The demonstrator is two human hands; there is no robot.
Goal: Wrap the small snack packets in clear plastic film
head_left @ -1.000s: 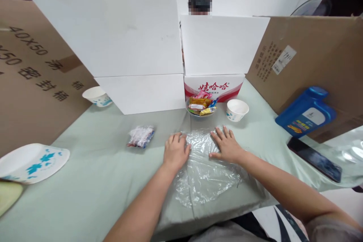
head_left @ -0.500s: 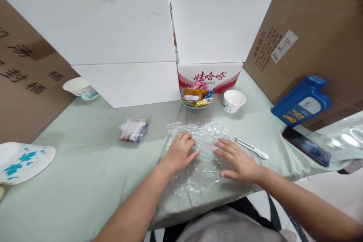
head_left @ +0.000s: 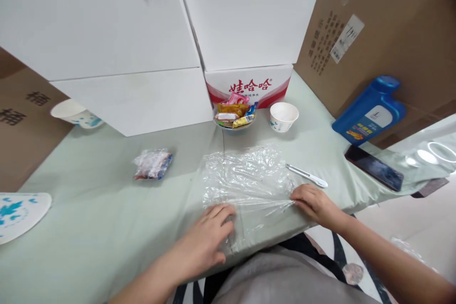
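Observation:
A crinkled sheet of clear plastic film [head_left: 245, 171] lies spread on the cloth-covered table in front of me. At its right edge, my right hand [head_left: 315, 204] is closed, pinching the film between thumb and fingers. A crease runs from that pinch across the sheet toward my left hand [head_left: 210, 232]. That hand rests on the film's lower left part with bent fingers and the thumb held apart. Just beyond my right hand lies a white utility knife [head_left: 306, 175]. To the left of the film sits a small plastic-wrapped packet [head_left: 153, 165], its contents blurred by the wrapping.
Behind the film stand a bowl of wrapped snacks [head_left: 235, 115] and a white paper bowl [head_left: 284, 117]. A blue bottle [head_left: 368, 111] and a phone [head_left: 374, 167] are at the right. White panels [head_left: 142, 99] and cardboard [head_left: 384, 33] enclose the table. More paper bowls [head_left: 76, 113] are at left.
Both hands have moved nearer to me over the film. My right hand has gone from spread fingers to pinching the film's right edge. The view has shifted slightly.

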